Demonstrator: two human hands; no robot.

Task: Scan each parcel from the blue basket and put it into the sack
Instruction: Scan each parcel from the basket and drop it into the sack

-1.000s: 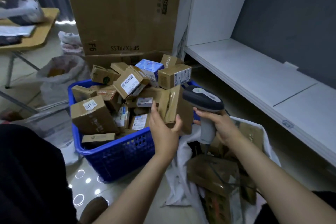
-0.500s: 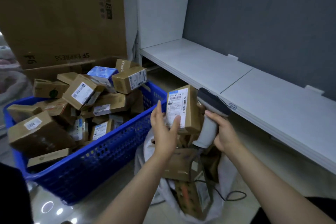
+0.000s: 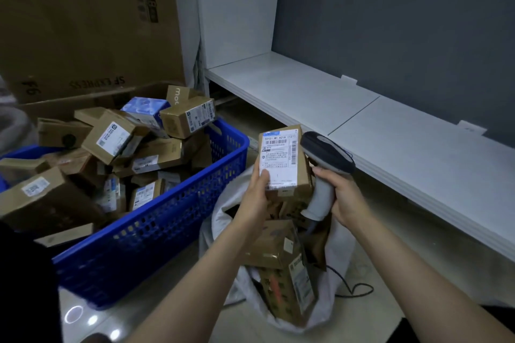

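My left hand holds a small brown parcel upright above the sack, its white barcode label facing me and my thumb lying on the label's lower left. My right hand grips the grey handle of a barcode scanner, whose dark head sits just right of the parcel. The white sack lies open on the floor below both hands with several brown parcels in it. The blue basket stands to the left, heaped with several cardboard parcels.
A large brown carton stands behind the basket. A low white shelf runs along the grey wall on the right. The scanner's black cable loops on the shiny floor beside the sack.
The parcel has left the basket and now stands over the sack, its label turned toward me. The scanner has stayed close on its right. My view has swung to the right.
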